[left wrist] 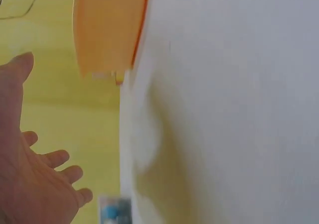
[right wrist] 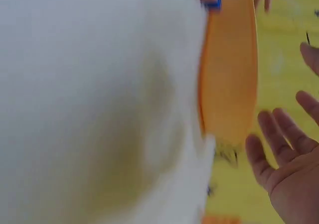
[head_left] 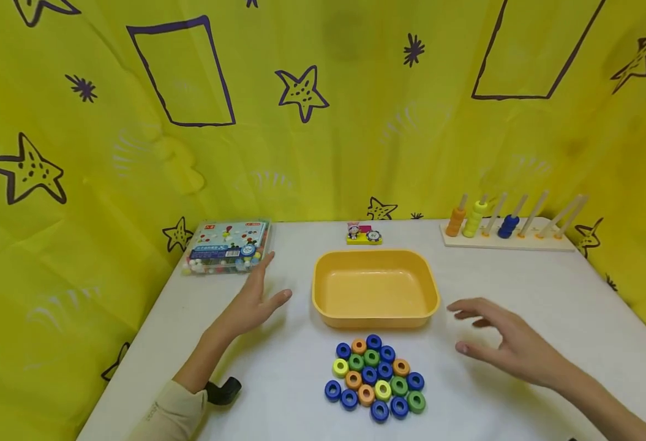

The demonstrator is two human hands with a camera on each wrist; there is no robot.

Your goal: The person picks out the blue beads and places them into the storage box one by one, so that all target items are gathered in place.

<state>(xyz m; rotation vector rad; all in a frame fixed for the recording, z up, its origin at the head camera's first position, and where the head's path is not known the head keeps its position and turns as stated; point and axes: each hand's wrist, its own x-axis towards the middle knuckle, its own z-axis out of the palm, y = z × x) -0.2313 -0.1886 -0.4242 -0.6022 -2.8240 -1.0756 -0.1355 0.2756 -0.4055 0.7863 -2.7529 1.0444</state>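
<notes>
A shallow yellow-orange plastic tray [head_left: 375, 321] stands mid-table, with nothing inside it. In front of it lies a cluster of ring-shaped beads [head_left: 369, 375] in blue, green, orange and yellow. My left hand [head_left: 248, 306] is held above the table left of the tray, fingers extended and thumb apart, holding nothing. On the tray's other side, my right hand [head_left: 512, 346] hovers with loosely bent fingers and an empty palm. Both wrist views show the tray's outer side, [left wrist: 109, 30] and the right hand's spread fingers [right wrist: 286, 139] touch nothing.
A clear box of small coloured parts [head_left: 229, 245] stands back left. Behind the tray is a small toy figure piece [head_left: 364, 234]. A wooden peg board [head_left: 510, 240], with orange, yellow and blue beads on some pegs, stands back right. A yellow patterned curtain [head_left: 345, 159] surrounds the table.
</notes>
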